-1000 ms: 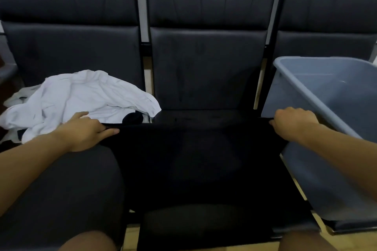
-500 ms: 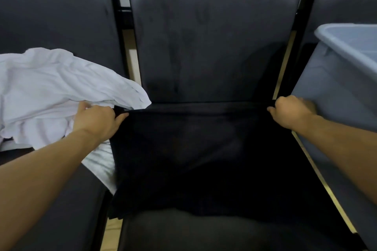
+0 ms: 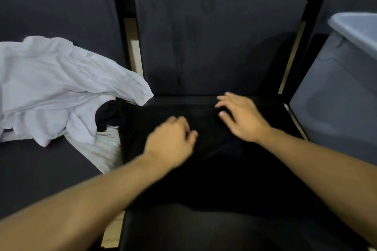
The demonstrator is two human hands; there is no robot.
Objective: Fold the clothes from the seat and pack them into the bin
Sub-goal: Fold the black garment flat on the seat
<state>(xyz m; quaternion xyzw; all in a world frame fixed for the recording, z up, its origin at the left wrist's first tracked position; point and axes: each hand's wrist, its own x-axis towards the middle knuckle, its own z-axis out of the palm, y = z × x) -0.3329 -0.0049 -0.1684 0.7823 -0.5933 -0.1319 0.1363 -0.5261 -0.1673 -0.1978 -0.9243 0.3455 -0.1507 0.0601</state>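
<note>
From the head camera, a black garment (image 3: 214, 159) lies spread across the middle seat (image 3: 204, 228) of a row of dark padded chairs, its far edge running along the line where the cushion meets the backrest (image 3: 214, 32). The cloth is so dark that its folds and near edge are hard to make out against the upholstery.

The right hand (image 3: 240, 117) rests palm down on the far right part of the garment, fingers straight and slightly spread, pointing left toward the seat's back edge; it presses the cloth and grips nothing. The left hand (image 3: 172, 142) is over the centre of the garment, a little nearer the camera than the right and just beside it. It is blurred; its fingers look loosely curled with the thumb out to the right, and I cannot tell whether it holds a pinch of fabric or simply lies on it.

On the left seat (image 3: 40, 175) sits a crumpled heap of white clothes (image 3: 53, 87), one flap reaching over the gap to touch the black garment's far left corner. A pale striped piece (image 3: 104, 144) pokes out from under the heap beside the garment's left edge.

A grey-blue plastic bin (image 3: 336, 96) stands on the right seat, close against the middle seat's frame, its rim cut off by the picture's edge and its inside barely seen.
</note>
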